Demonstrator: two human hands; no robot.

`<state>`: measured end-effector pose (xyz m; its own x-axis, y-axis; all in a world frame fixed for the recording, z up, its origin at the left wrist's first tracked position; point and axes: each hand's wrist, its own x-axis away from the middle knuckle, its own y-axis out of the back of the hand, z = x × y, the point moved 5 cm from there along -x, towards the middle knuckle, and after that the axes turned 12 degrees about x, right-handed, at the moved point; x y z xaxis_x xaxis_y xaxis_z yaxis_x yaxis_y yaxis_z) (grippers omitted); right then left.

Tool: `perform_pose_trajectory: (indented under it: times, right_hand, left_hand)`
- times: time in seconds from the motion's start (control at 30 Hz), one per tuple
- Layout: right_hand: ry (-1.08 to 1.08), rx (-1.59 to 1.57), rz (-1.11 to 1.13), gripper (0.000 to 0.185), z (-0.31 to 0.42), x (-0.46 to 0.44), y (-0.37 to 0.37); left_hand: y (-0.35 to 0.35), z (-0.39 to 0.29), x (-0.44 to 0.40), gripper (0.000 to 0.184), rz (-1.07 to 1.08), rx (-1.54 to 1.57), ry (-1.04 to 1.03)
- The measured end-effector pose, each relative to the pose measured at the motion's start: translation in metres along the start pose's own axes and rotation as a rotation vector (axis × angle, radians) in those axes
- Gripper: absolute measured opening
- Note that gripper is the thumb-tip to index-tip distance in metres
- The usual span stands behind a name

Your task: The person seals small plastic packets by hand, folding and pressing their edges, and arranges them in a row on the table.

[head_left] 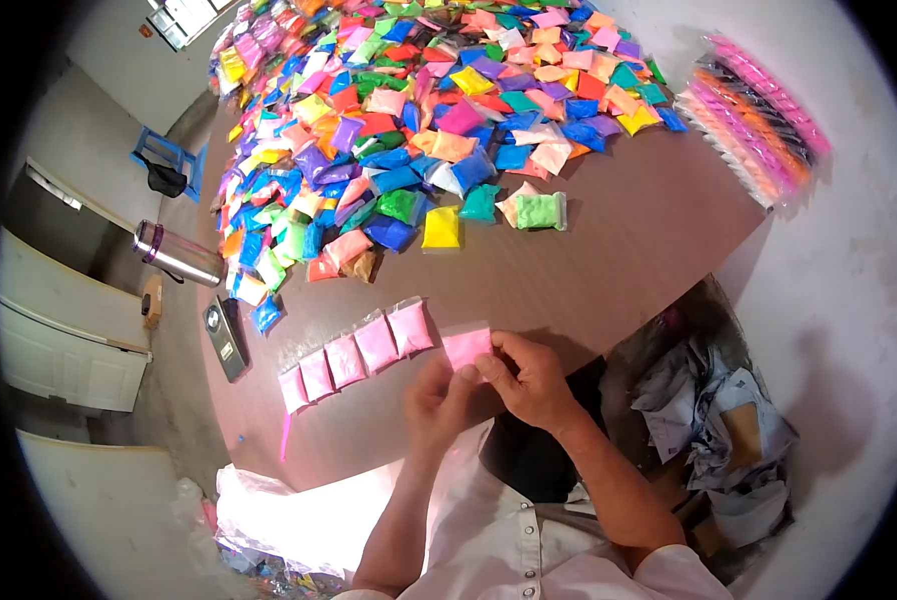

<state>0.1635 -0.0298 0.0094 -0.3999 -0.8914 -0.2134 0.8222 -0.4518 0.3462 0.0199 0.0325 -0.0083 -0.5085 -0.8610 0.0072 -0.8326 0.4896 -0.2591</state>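
A small pink packet (468, 347) is held between my two hands over the table's near edge. My right hand (529, 378) pinches its right side, thumb in front and fingers behind. My left hand (439, 402), slightly blurred, has its closed fingertips at the packet's lower edge; whether they grip it is not clear. Left of my hands, a joined row of several pink packets (344, 360) lies slanting on the brown table (529, 275), with clear film along its upper edge. A thin pink strip (286, 436) lies below the row's left end.
A large heap of coloured packets (399, 130) covers the far side. A phone (226, 338) and a steel flask (179, 254) are at the left. Long bagged bundles (754, 120) lie at the right. A box with grey wrappers (714, 430) stands right of my body.
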Motion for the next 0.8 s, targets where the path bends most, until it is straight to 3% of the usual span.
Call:
perform_pose_trajectory:
  times: [0.17,0.33,0.67,0.8]
  right_hand:
    - [0.075,0.026,-0.028,0.027,0.004,0.002,0.004]
    - [-0.114,-0.148,0.074,0.029,-0.005,0.002,0.003]
    - [-0.035,0.026,0.017,0.029,0.002,-0.001,0.003]
    - [-0.089,-0.082,0.085,0.027,-0.001,0.0,0.002]
  left_hand:
    - [0.004,-0.002,-0.001,0.017,-0.039,0.002,0.019]
    - [0.005,-0.002,-0.001,0.017,-0.016,-0.016,0.029]
    - [0.006,-0.005,-0.001,0.017,-0.021,0.01,0.052]
    - [0.005,-0.009,-0.003,0.016,-0.043,0.001,0.047]
